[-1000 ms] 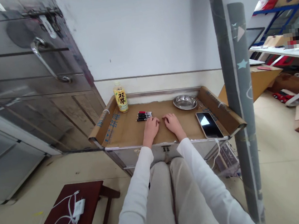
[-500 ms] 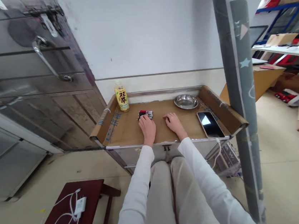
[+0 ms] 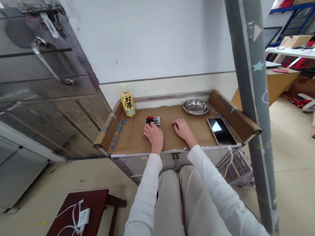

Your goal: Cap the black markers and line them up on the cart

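Landmark = pens point(image 3: 153, 120), a small bunch of black markers w/ red caps, lying side by side on the cardboard-lined bench point(image 3: 137, 141), roughly mid-top. Left hand point(image 3: 153, 133) lies palm down just below the pens, fingertips touching or right at the near edge of the bunch; can't tell if any pen is actually gripped, fingers look loosely flat, not clamped. Right hand point(image 3: 183, 128) sits right of the pens & a bit nearer the person, palm down on the cardboard, fingers loosely spread, holding nothing, clear of the pens. The two hands are apart, w/ bare cardboard between them. Bottle point(image 3: 127, 101), yellow label, stands upright up-left of the pens, near the back corner. Steel bowl point(image 3: 195, 107) is right of the pens, well apart, near the back edge. Phone point(image 3: 220, 131) lies flat far right of the pens, beyond the right hand, screen up.
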`<state>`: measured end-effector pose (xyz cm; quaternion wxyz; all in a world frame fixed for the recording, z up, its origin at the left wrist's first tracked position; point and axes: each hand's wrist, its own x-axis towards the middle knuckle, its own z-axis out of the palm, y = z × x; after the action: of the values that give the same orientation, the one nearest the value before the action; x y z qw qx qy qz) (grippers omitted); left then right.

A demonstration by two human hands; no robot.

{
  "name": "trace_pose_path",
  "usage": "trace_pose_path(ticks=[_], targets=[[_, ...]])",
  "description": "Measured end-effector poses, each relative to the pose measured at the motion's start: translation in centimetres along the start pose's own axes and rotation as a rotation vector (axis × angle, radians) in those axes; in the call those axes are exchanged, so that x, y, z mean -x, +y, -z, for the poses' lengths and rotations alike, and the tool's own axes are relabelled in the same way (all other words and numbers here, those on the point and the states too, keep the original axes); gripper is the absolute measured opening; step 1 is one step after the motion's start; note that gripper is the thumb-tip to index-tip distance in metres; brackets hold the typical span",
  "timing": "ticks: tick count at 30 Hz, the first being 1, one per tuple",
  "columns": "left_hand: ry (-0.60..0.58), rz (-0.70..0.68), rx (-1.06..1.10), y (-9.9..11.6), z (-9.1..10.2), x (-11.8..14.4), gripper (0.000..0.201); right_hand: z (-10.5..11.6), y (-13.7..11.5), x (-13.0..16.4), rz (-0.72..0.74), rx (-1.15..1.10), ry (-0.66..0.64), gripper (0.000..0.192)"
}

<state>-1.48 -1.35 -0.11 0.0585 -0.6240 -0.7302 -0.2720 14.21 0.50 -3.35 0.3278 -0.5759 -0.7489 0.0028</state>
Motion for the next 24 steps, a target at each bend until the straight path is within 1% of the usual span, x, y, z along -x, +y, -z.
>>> trace_pose_path(ticks=[3, 6, 9, 11, 14, 16, 17, 18, 20, 22, 24], targets=[[-0.003, -0.074, 0.004, -0.2, -0.1, -0.1, 0.023, 0.3, -0.5, -0.2, 0.009, 0.069, -0.008, 0.031], [-0.06, -0.226, 0.025, -0.2, -0.4, -0.4, 0.022, 0.6, -1.1, -0.6, 0.082, 0.115, -0.054, 0.038], [-0.122, -0.38, 0.048, 0.2, -0.9, -1.1, 0.022, 0.7, -1.4, -1.1, 0.135, 0.127, -0.137, 0.034], [-0.153, -0.425, 0.071, 0.4, -1.5, -1.9, 0.023, 0.7, -1.2, -1.5, 0.12, 0.136, -0.16, 0.027], [-0.224, -0.462, 0.149, 0.3, -2.5, -3.7, 0.016, 0.5, -0.5, -2.4, 0.114, 0.135, -0.161, 0.02], [-0.288, -0.587, 0.243, -0.1, -3.0, -4.9, 0.011, 0.5, 0.1, -3.0, 0.119, 0.107, -0.144, 0.019], [-0.302, -0.638, 0.299, -0.3, -3.2, -5.5, 0.011, 0.4, 0.5, -3.2, 0.117, 0.081, -0.125, 0.019], [-0.283, -0.655, 0.345, -0.5, -3.4, -6.0, 0.012, 0.4, 0.8, -3.4, 0.114, 0.045, -0.099, 0.019], [-0.202, -0.637, 0.41, -0.8, -3.5, -6.5, 0.014, 0.4, 1.4, -3.5, 0.097, -0.05, -0.024, 0.018], [-0.124, -0.582, 0.487, -0.9, -3.6, -6.6, 0.018, 0.3, 1.8, -3.3, 0.06, -0.156, 0.059, 0.018], [-0.089, -0.517, 0.605, -0.8, -3.5, -6.5, 0.024, 0.2, 2.0, -3.1, 0.007, -0.253, 0.138, 0.018]])
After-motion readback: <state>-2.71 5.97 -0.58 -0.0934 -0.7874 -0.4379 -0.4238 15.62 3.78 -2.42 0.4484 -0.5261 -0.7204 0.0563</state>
